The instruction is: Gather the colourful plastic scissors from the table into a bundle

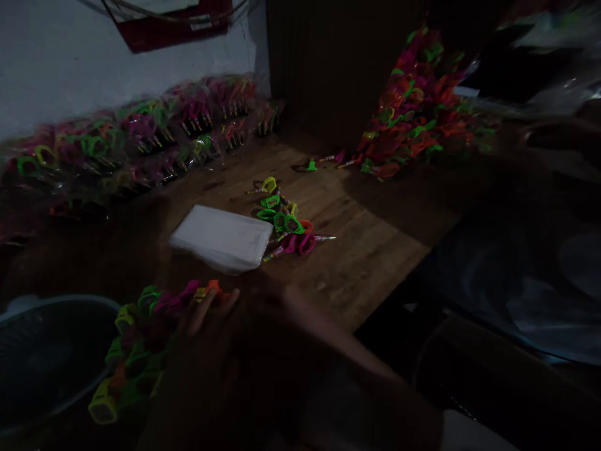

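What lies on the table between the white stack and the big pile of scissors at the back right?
A small loose heap of scissors beside the white stack, then bare wood before the big pile, in the head view.

Hand [206,332] on scissors bundle [141,351]

A dim room: a pale wall [70,56] rises behind a worn wooden tabletop [366,250], partly lit, beside a dark panel [328,62].
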`<action>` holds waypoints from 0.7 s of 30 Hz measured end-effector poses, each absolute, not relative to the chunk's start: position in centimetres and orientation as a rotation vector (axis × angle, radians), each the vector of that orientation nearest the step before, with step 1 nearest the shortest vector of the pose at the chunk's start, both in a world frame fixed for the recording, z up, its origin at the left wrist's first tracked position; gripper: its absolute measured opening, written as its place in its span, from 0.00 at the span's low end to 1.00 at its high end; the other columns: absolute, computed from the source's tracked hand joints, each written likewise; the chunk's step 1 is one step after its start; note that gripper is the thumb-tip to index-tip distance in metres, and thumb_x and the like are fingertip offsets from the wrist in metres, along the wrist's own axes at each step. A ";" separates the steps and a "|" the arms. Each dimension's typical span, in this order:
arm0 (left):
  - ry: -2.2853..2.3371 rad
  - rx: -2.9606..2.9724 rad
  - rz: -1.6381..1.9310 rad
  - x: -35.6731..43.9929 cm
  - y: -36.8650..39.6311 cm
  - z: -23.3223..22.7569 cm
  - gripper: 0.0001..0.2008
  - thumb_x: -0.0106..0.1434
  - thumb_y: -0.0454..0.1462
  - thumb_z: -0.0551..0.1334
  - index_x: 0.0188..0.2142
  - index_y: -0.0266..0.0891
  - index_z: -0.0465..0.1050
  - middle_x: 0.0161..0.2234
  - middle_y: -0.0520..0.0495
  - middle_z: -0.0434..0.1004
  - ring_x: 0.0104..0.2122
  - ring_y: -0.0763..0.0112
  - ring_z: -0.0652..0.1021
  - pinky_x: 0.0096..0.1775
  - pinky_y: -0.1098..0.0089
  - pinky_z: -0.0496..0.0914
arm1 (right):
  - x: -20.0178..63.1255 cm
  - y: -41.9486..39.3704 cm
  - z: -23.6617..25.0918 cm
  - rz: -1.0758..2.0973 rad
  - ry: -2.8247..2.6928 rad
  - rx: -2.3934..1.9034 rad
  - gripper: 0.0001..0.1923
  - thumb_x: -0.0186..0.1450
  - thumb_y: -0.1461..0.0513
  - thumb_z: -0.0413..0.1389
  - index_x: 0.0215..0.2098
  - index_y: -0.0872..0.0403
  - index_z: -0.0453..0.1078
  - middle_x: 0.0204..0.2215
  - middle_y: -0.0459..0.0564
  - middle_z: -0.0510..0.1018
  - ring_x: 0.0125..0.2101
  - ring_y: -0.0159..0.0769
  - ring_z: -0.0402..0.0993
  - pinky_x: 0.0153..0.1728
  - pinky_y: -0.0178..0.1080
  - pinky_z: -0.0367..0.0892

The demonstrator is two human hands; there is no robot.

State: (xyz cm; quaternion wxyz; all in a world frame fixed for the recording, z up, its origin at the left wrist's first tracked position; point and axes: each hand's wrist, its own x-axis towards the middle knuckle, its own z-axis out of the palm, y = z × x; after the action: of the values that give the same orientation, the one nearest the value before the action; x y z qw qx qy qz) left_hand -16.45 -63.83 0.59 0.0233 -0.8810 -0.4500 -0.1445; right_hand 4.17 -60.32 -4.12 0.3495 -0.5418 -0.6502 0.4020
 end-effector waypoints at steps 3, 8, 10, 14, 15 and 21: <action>-1.299 -2.739 -0.383 -17.2 -62.9 0.1 0.33 0.60 0.31 0.55 0.65 0.46 0.56 0.60 0.47 0.69 0.63 0.52 0.61 0.57 0.50 0.62 | 10.3 -57.2 -3.6 0.537 -1.734 -1.943 0.19 0.67 0.67 0.49 0.55 0.58 0.70 0.53 0.63 0.73 0.49 0.48 0.71 0.49 0.46 0.68; -1.202 -2.727 -0.409 -18.3 -61.7 -0.1 0.33 0.60 0.33 0.55 0.65 0.40 0.53 0.61 0.45 0.66 0.64 0.49 0.57 0.57 0.47 0.62 | 14.6 -55.4 -4.4 0.205 -2.113 -2.157 0.18 0.70 0.67 0.46 0.56 0.56 0.69 0.53 0.62 0.72 0.51 0.47 0.68 0.50 0.44 0.65; -1.238 -2.740 -0.366 -18.2 -61.7 0.1 0.33 0.60 0.32 0.54 0.65 0.39 0.53 0.61 0.46 0.66 0.66 0.49 0.55 0.58 0.46 0.61 | 13.6 -56.5 -4.4 0.382 -2.073 -2.041 0.16 0.69 0.67 0.49 0.52 0.55 0.72 0.47 0.58 0.77 0.46 0.43 0.72 0.46 0.39 0.66; -1.333 -2.738 -0.309 -17.5 -62.1 0.6 0.33 0.59 0.31 0.53 0.65 0.38 0.53 0.59 0.43 0.69 0.66 0.50 0.55 0.58 0.47 0.62 | 8.6 -59.9 -4.6 1.024 -1.675 -1.572 0.15 0.62 0.65 0.57 0.48 0.57 0.71 0.39 0.51 0.80 0.37 0.36 0.75 0.40 0.35 0.68; -1.357 -2.741 -0.310 -17.4 -62.2 0.7 0.33 0.59 0.30 0.53 0.66 0.38 0.53 0.59 0.43 0.69 0.66 0.51 0.55 0.58 0.47 0.62 | 7.0 -60.8 -4.9 1.178 -1.557 -1.413 0.16 0.60 0.64 0.59 0.47 0.56 0.70 0.38 0.50 0.80 0.37 0.36 0.75 0.40 0.35 0.69; -1.408 -2.716 -0.441 -17.6 -62.2 1.0 0.30 0.62 0.30 0.52 0.65 0.35 0.54 0.65 0.39 0.59 0.67 0.57 0.54 0.62 0.56 0.59 | -0.9 -65.1 -7.7 1.600 -1.095 -1.023 0.05 0.55 0.62 0.59 0.29 0.55 0.73 0.29 0.45 0.80 0.30 0.35 0.73 0.33 0.34 0.68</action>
State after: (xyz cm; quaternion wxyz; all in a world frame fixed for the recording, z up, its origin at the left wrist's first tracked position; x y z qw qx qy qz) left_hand -17.60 -62.23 1.01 0.0255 -0.8784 -0.4555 -0.1425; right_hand -0.87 -65.05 -7.66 0.4569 -0.4152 -0.4444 0.6491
